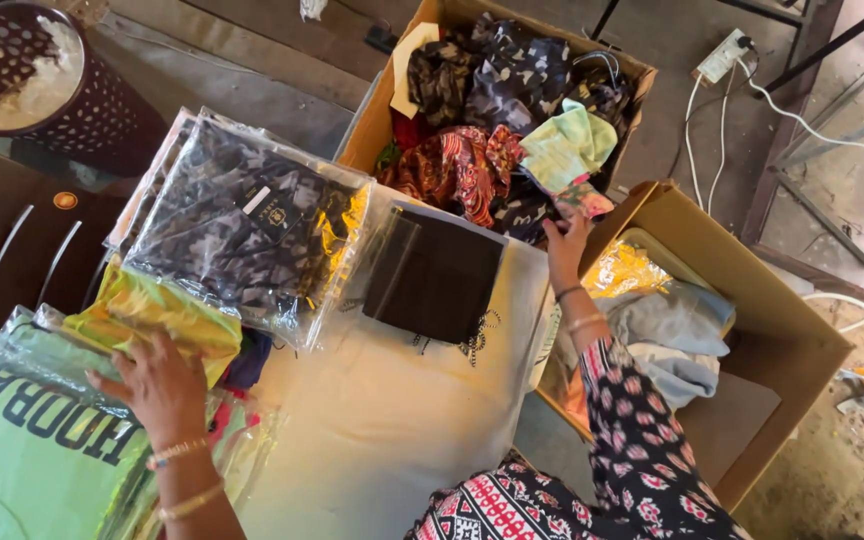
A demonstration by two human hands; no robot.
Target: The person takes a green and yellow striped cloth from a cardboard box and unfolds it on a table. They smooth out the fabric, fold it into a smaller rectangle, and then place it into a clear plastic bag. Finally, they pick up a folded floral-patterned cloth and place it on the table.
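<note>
My left hand (157, 385) lies flat, fingers spread, on a yellow-green garment in clear plastic (152, 310) at the lower left. Beside it sits a green printed garment in plastic (27, 450). My right hand (564, 245) reaches forward to the near edge of a cardboard box of loose clothes (372, 125), its fingertips touching dark cloth (524, 215) there; whether it grips the cloth is unclear. A dark brown folded cloth in a clear sleeve (432, 275) rests on a white cloth (392, 420) between my hands. A stack of bagged grey patterned shirts (242, 225) lies to its left.
A second cardboard box (782, 340) at the right holds grey cloth and a yellow packet. A brown perforated basket (27, 70) stands at the top left. A white power strip (720, 55) with cables lies on the floor, next to a metal frame (842, 150).
</note>
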